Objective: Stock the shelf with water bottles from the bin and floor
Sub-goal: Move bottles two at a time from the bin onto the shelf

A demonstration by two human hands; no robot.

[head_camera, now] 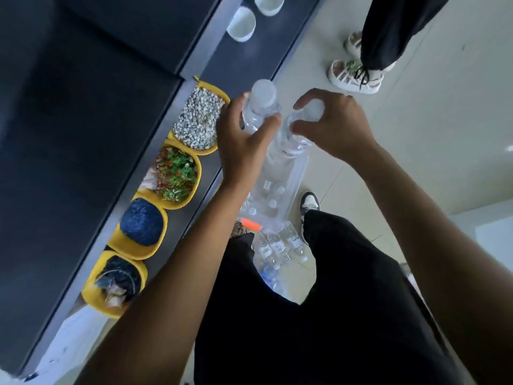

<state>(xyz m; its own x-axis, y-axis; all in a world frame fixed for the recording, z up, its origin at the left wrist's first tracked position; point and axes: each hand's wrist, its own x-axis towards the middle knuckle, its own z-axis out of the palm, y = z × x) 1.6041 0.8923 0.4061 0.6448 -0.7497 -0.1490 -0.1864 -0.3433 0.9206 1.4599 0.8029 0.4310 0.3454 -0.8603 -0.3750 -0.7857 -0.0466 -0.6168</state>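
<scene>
Left hand (244, 140) grips clear water bottle (259, 107) by neck, cap up, just beside dark shelf (244, 59) edge. Right hand (333, 120) closes over cap of second bottle (294, 134), farther from shelf — bottles nearly touching. Below, away from shelf, clear bin (280, 190) holds more bottles; loose bottles (280, 245) lie on floor. Yellow tubs (191, 151) line shelf edge.

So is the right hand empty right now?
No: the right hand grips a clear bottle by its neck, fingers curled over the cap, beside the bottle in the left hand.
</scene>
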